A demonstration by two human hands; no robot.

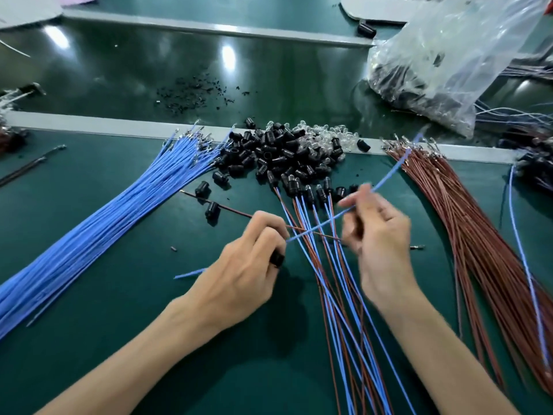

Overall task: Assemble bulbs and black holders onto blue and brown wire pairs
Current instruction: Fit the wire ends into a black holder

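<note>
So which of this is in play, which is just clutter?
In use: left hand gripping black holder, right hand pinching blue wire, brown wire crossing it; holder pile, clear bulbs, blue bundle, brown bundle, finished pairs.
Lying about: plastic bag, black crumbs, dark wires at left.

Quick tally: two hands, left hand (239,274) and right hand (377,235). One loose blue wire (389,172), one loose brown wire (230,211), one single black holder (276,259). One blue bundle (104,217) and one brown bundle (466,223), way too many strands to count. One holder heap (269,154), dozens easily. One bulb pile (323,134). One plastic bag (449,55). Finished pairs (314,211): maybe seven, they're tangled.
</note>
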